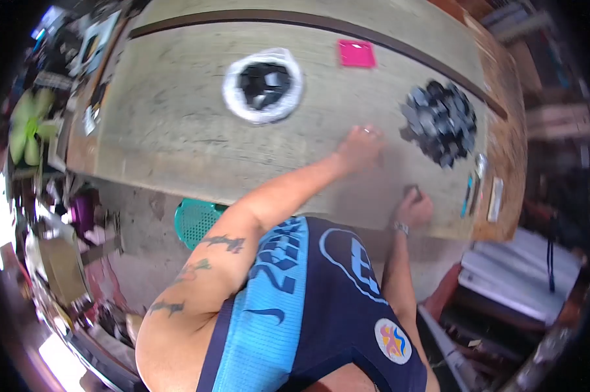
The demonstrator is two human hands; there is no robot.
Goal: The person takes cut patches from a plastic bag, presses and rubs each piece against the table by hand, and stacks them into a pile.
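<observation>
My left hand is over the middle of the table, between the white-rimmed bag of black pieces and the pile of dark flat pieces. It wears a ring, and blur hides how its fingers are set. Closer to the front edge, my right hand, with a watch at the wrist, has its fingers closed around a small dark piece. That pile lies above and to the right of my right hand.
A pink square item lies near a long dark strip crossing the tabletop. A blue tool and a pale bar are by the right edge. A green perforated seat stands below the front edge.
</observation>
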